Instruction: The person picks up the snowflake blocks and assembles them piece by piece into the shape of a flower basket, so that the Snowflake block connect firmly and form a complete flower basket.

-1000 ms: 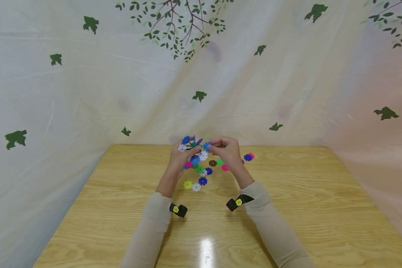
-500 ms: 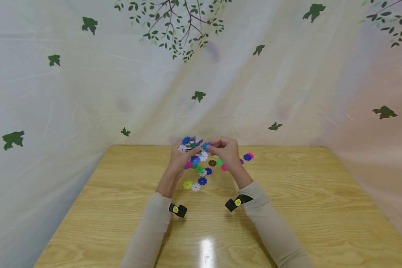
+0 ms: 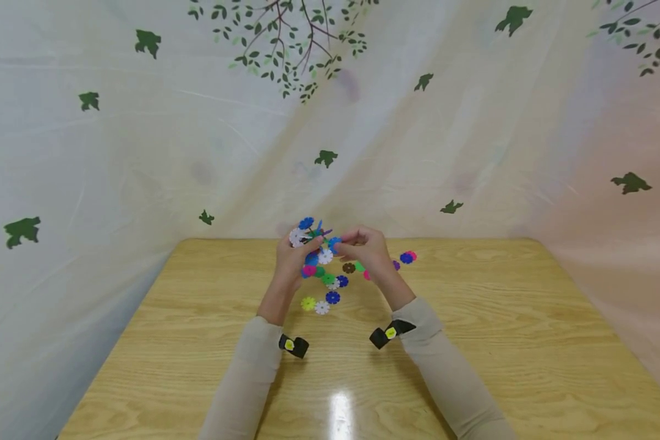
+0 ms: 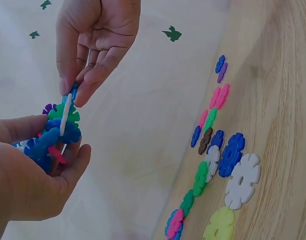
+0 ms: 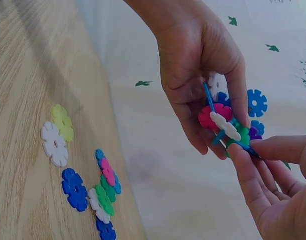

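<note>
Above the table, my left hand (image 3: 290, 260) grips a cluster of interlocked snowflake discs, among them a white disc (image 5: 225, 125), a pink disc (image 5: 215, 116) and a green disc (image 4: 57, 114). My right hand (image 3: 370, 249) pinches a blue disc (image 3: 335, 244) between thumb and fingertips at the cluster's right side. In the left wrist view that blue disc touches the cluster's edge; whether it is slotted in cannot be told. Part of the cluster is hidden behind the left thumb and fingers.
Loose discs lie on the wooden table (image 3: 198, 342) below the hands, including a yellow disc (image 3: 308, 304), a white disc (image 5: 54, 144) and a brown disc (image 3: 349, 267). More lie partly behind the right wrist. A printed cloth (image 3: 253, 153) hangs behind the table.
The cluster in my left hand has tilted and shifted slightly left. My right hand has moved slightly left along with it, still pinching the blue disc.
</note>
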### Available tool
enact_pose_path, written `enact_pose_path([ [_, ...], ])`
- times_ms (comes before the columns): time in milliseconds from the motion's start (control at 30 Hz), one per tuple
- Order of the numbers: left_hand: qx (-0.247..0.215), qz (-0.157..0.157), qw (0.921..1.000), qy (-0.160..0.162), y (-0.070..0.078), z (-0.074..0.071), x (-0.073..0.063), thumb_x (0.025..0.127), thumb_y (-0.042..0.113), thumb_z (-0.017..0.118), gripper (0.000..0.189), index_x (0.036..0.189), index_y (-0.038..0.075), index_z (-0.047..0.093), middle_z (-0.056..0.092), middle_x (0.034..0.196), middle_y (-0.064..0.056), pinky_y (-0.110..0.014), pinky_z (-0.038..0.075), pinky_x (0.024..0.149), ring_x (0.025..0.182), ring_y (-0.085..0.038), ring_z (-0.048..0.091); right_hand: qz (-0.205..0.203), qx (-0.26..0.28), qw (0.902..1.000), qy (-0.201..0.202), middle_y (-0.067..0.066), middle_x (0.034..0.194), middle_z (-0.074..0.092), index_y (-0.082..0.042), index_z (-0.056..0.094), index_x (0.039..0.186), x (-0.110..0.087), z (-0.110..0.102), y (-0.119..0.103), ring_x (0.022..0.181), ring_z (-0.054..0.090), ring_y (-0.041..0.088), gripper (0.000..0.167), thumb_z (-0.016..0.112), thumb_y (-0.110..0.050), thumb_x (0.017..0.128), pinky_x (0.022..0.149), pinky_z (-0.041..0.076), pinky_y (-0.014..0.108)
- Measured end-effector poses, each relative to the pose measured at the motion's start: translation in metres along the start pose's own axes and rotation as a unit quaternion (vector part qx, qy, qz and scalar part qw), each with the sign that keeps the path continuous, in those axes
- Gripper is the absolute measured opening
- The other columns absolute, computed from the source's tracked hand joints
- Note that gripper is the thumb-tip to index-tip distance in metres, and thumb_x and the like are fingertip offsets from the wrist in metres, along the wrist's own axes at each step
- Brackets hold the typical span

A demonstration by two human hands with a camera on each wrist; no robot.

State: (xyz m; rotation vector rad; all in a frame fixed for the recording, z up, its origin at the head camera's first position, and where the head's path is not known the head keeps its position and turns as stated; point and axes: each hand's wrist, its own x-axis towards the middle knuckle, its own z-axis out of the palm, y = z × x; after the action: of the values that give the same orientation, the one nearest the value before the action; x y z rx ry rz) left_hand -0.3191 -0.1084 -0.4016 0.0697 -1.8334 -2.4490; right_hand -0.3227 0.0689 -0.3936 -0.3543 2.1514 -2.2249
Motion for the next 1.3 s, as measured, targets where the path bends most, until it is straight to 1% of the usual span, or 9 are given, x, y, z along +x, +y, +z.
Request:
enact_pose_path([
  [200,0.015,-0.024,0.9994,-0.022,-0.002,-0.003,0.002,0.091,0.009,0.075,0.051,0.138,0.006,0.055,0.065,0.121,-0.008,-0.022,0.058,0.082,0.098,-0.012,0.066,0.027,-0.002,0.9994,-0.022,-0.001,0.082,0.072,0.011,0.062,0.108,-0.002,-0.001,-0.001,0.073,0.073,0.013,0.024,0.074,0.000,0.090,0.076,0.064,0.038],
  [367,0.001,-0.043,0.9979,-0.050,-0.002,-0.005,0.005,0.091,0.011,0.076,0.047,0.134,0.005,0.057,0.069,0.112,-0.002,-0.022,0.059,0.081,0.096,-0.012,0.068,0.046,-0.027,0.9981,-0.031,0.001,0.086,0.074,0.006,0.063,0.109,-0.001,-0.003,-0.004,0.088,0.075,0.032,0.024,0.075,-0.004,0.091,0.077,0.064,0.037],
  [433,-0.009,-0.049,0.9971,-0.057,-0.002,-0.006,0.005,0.092,0.010,0.075,0.046,0.134,0.004,0.058,0.071,0.112,-0.002,-0.023,0.059,0.082,0.096,-0.012,0.069,0.047,-0.039,0.9974,-0.038,0.001,0.088,0.074,0.005,0.064,0.110,-0.001,-0.004,-0.006,0.092,0.075,0.035,0.024,0.075,-0.005,0.091,0.080,0.064,0.039],
  [600,-0.023,-0.064,0.9956,-0.064,0.000,-0.009,0.006,0.093,0.009,0.074,0.046,0.136,0.006,0.057,0.068,0.116,-0.002,-0.023,0.059,0.084,0.100,-0.012,0.068,0.041,-0.052,0.9956,-0.067,0.004,0.092,0.074,0.003,0.065,0.113,-0.002,-0.008,-0.009,0.085,0.076,0.020,0.026,0.075,-0.010,0.093,0.083,0.063,0.041],
  [700,-0.032,-0.068,0.9949,-0.067,0.001,-0.011,0.007,0.093,0.007,0.073,0.045,0.135,0.006,0.057,0.069,0.113,-0.001,-0.024,0.059,0.086,0.101,-0.013,0.069,0.040,-0.060,0.9943,-0.079,0.006,0.095,0.075,0.003,0.066,0.116,-0.002,-0.016,-0.010,0.086,0.075,0.017,0.029,0.074,-0.014,0.094,0.084,0.063,0.039],
  [833,-0.041,-0.065,0.9941,-0.076,0.003,-0.012,0.008,0.094,0.004,0.071,0.047,0.137,0.001,0.055,0.074,0.104,0.005,-0.022,0.059,0.086,0.098,-0.010,0.071,0.037,-0.090,0.9931,-0.067,0.010,0.100,0.075,0.004,0.067,0.118,0.000,-0.034,-0.014,0.086,0.075,0.019,0.033,0.074,-0.018,0.095,0.086,0.062,0.042],
  [967,-0.048,-0.069,0.9927,-0.087,0.004,-0.014,0.010,0.095,0.003,0.068,0.050,0.142,-0.001,0.050,0.075,0.098,0.007,-0.021,0.059,0.085,0.094,-0.008,0.073,0.036,-0.147,0.9872,-0.051,0.014,0.102,0.074,0.004,0.067,0.118,0.003,-0.058,-0.016,0.083,0.074,0.017,0.033,0.073,-0.020,0.096,0.086,0.062,0.043],
  [1100,-0.051,-0.075,0.9919,-0.089,0.005,-0.015,0.012,0.095,0.002,0.068,0.048,0.140,0.000,0.052,0.076,0.096,0.006,-0.021,0.059,0.084,0.092,-0.008,0.073,0.040,-0.218,0.9735,-0.055,0.018,0.104,0.075,0.004,0.067,0.119,0.008,-0.090,-0.009,0.083,0.073,0.017,0.032,0.071,-0.019,0.097,0.082,0.063,0.039],
  [1300,-0.047,-0.077,0.9932,-0.074,0.008,-0.015,0.014,0.094,0.001,0.069,0.044,0.136,0.001,0.056,0.075,0.095,0.008,-0.020,0.058,0.084,0.094,-0.009,0.072,0.042,-0.310,0.9474,-0.068,0.024,0.106,0.074,0.006,0.067,0.118,0.017,-0.141,0.006,0.087,0.073,0.021,0.028,0.070,-0.011,0.096,0.072,0.060,0.029],
])
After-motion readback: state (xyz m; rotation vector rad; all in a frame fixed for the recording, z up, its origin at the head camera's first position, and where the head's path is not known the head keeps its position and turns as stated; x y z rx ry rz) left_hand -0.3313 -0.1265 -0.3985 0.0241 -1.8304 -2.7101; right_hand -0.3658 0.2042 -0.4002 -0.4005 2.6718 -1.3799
